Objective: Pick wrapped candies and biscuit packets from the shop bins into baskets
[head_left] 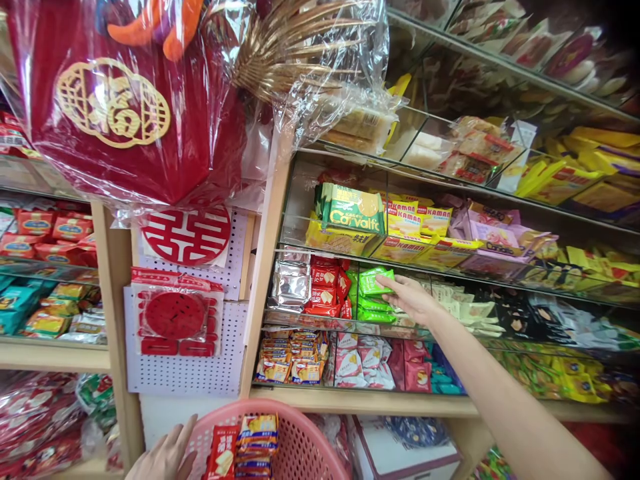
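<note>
My right hand (407,298) reaches into a shelf compartment, its fingertips pinching the right edge of a bright green packet (373,282). More green packets (374,312) lie stacked just below it. Red packets (325,287) fill the spot to the left. At the bottom, my left hand (167,453) rests by the left rim of a pink perforated basket (305,437), fingers spread. Inside the basket lie a red packet (221,452) and several orange-and-blue packets (257,433).
A plastic-wrapped red decoration (195,153) hangs at the upper left. Glass-fronted shelves of snacks stretch to the right, their lower wooden edge (350,401) above the basket. A pegboard (185,377) stands between two shelf units.
</note>
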